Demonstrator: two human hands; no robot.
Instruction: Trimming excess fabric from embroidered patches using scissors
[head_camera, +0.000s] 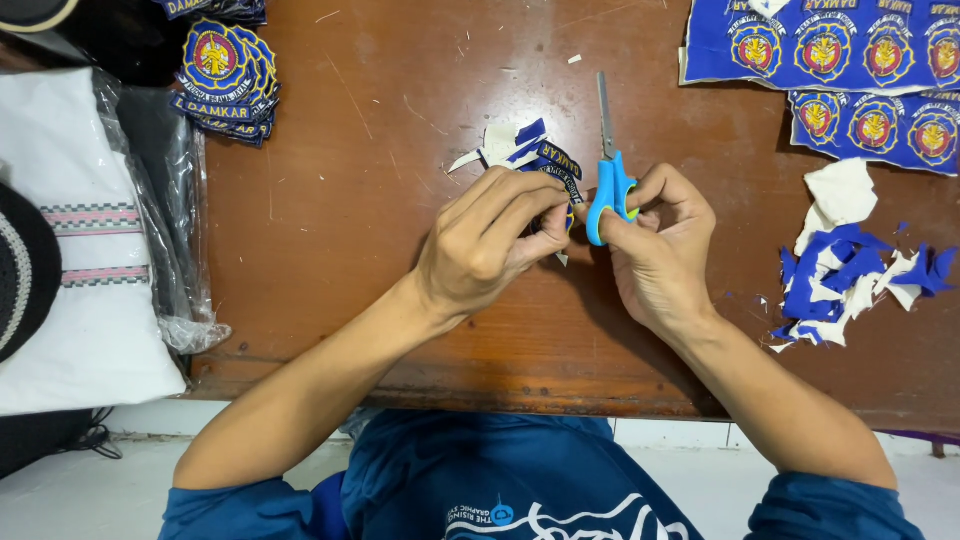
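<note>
Brown wooden tabletop (400, 330) over a pale tiled floor carried uncut blue badge sheets (820, 45) top right, a finished stack (225, 75) top left, and trimmings (850, 275) at right: work looked partly done. Left hand (490, 245) pinched a half-trimmed patch (545, 160); right hand (655, 250) gripped blue-handled scissors (610, 160), blades nearly closed, pointing away.

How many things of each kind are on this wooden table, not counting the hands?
Scissors: 1
Badge being cut: 1
Uncut badge sheets: 2
Stack of cut badges: 1
Scrap pile: 1
Total: 6
</note>
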